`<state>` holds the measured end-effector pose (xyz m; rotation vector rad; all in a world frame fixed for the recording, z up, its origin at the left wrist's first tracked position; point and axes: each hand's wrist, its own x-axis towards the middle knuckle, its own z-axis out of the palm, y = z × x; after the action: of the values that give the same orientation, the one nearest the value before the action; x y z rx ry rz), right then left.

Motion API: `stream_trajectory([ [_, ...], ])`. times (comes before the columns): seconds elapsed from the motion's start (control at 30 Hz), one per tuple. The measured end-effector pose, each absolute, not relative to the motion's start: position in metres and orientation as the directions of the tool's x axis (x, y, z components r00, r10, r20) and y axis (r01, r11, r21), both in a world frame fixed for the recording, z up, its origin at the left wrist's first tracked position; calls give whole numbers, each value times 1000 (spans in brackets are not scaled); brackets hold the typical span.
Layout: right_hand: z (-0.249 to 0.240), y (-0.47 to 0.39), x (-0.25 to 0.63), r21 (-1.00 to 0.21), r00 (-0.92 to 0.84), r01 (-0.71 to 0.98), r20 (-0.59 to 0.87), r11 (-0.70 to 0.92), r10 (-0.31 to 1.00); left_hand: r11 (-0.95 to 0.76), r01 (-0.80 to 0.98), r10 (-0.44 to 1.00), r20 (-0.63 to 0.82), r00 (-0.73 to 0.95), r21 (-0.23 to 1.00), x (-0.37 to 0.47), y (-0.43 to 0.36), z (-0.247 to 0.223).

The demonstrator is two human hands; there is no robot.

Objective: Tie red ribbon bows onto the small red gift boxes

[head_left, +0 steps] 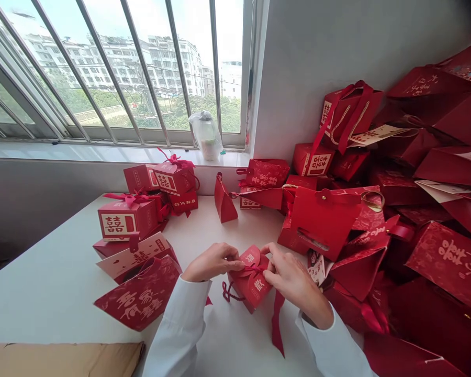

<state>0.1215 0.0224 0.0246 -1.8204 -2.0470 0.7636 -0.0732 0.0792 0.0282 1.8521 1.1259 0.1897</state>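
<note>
A small red gift box with pale characters on its rounded top flaps stands on the white table in front of me. Across its top runs a dark pink ribbon, gathered at the middle. My left hand pinches the ribbon at the box's left side, thumb and forefinger together. On the other side my right hand has its fingers closed on the ribbon close to the knot. One long ribbon tail hangs down by the right wrist. A dark red cord handle sticks out at the box's lower left.
Several finished-looking red boxes are grouped at the left, with a triangular red box nearer me. A large heap of red boxes and bags fills the right. Cardboard lies front left. A bagged cup stands on the windowsill.
</note>
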Motion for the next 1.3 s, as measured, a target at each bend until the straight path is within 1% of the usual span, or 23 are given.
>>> stream_trajectory([
  [0.43,21,26,122,-593,-158,804,-143,43,977,-138,578,682,-346,644,804,-77,70,42],
  [0.63,21,25,123,-607,-164,793,-139,47,977,-174,556,675,-313,669,813,-74,71,41],
  [0.77,19,27,122,-625,-182,779,-144,53,973,-176,558,657,-325,680,811,-75,72,42],
  [0.83,18,28,122,-629,-182,776,-135,58,974,-167,567,654,-340,676,807,-77,72,42],
  [1.0,18,27,121,-635,-182,770,-128,60,975,-169,626,702,-353,619,762,-83,74,39],
  [1.17,17,27,122,-649,-209,757,-134,73,969,-94,594,677,-386,627,799,-80,70,40],
  [1.3,15,28,123,-657,-221,750,-137,79,966,-87,576,670,-380,638,813,-76,69,41],
])
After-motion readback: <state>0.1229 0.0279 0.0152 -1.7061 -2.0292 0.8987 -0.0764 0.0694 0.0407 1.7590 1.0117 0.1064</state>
